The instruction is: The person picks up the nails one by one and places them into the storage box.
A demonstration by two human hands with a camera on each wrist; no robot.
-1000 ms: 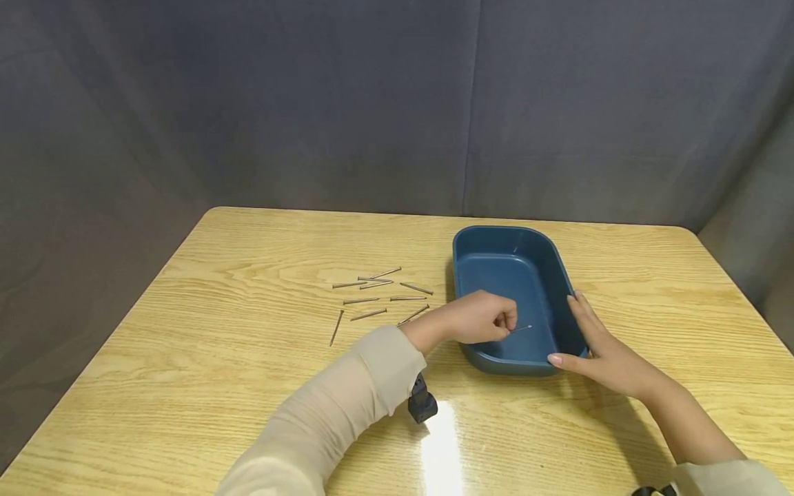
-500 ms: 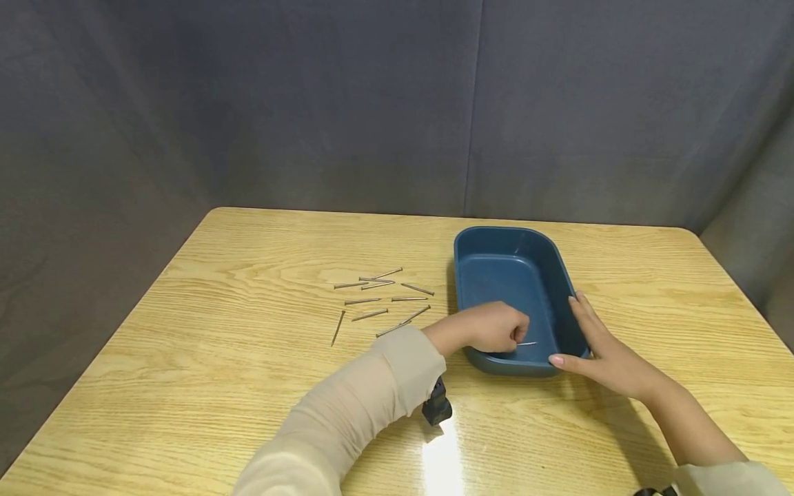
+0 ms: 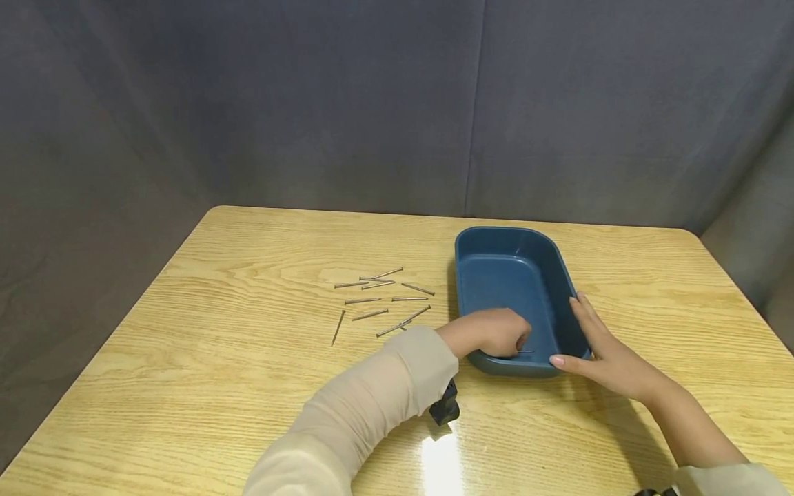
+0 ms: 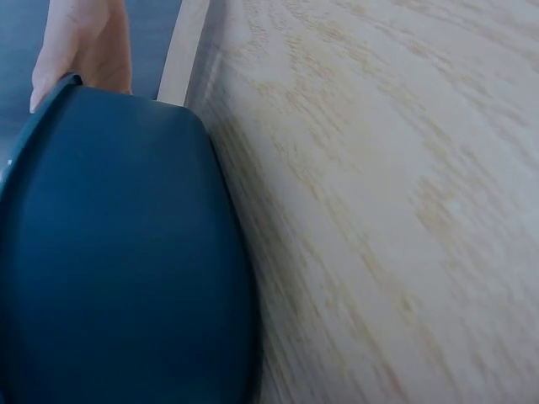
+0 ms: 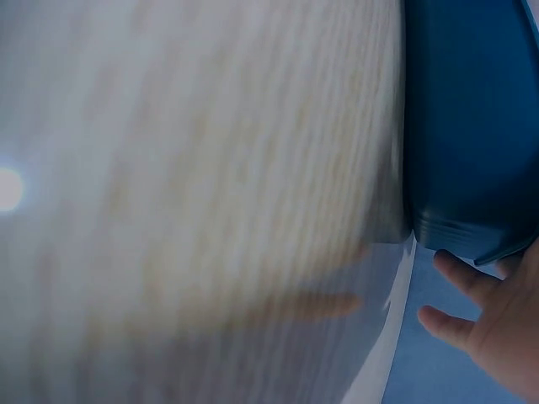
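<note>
My left hand (image 3: 498, 332) reaches over the near-left rim into the blue bin (image 3: 505, 275), fingers curled. A thin nail (image 3: 526, 352) sticks out from the fingertips, low inside near the bin's front wall; the rest of it is hidden by the hand. My right hand (image 3: 611, 362) rests against the bin's near-right corner, thumb on the rim and the other fingers stretched along the outer side. Its spread fingers also show beside the bin in the right wrist view (image 5: 505, 328). Several nails (image 3: 370, 315) lie scattered on the table, left of the bin.
The wood-grain table (image 3: 217, 344) ends at a back edge before a grey curtain (image 3: 347, 103). A black wrist camera (image 3: 444, 406) hangs under the left sleeve (image 3: 372, 406). Two of the nails cross near that sleeve.
My left hand has moved right and nearer to me inside the bin and sunk lower, taking the nail with it. The right hand, the bin and the loose nails look unmoved.
</note>
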